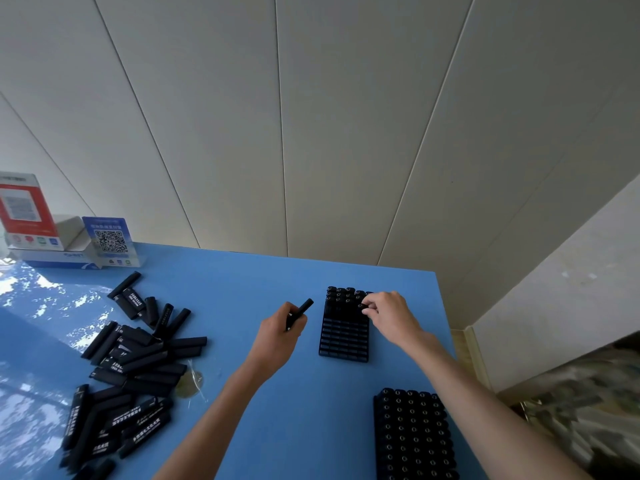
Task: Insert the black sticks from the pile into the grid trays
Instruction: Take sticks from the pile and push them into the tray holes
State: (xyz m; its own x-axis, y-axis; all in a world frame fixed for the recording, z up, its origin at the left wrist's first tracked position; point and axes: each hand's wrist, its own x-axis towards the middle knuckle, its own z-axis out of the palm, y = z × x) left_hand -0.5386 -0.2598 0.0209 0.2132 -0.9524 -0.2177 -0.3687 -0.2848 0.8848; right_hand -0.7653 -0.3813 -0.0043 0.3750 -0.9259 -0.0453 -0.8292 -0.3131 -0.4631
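- Blue table (242, 282) before me.
- Red QR sign (26, 209) and blue QR sign (110, 239) at far-left corner, beside white boxes (71, 233).
- Panelled wall (311, 116) behind.

Glossy blue table (242, 289) (matt sticks (138, 362))

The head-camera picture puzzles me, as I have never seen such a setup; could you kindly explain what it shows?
There is no machine: a person wears one camera on the head, looking down at their own two bare hands over a blue table. Loose black sticks lie in a pile on the left. The left hand holds one stick. The right hand pinches another stick at the partly filled grid tray. A second tray, nearer the person, looks full. QR-code signs stand at the far left.
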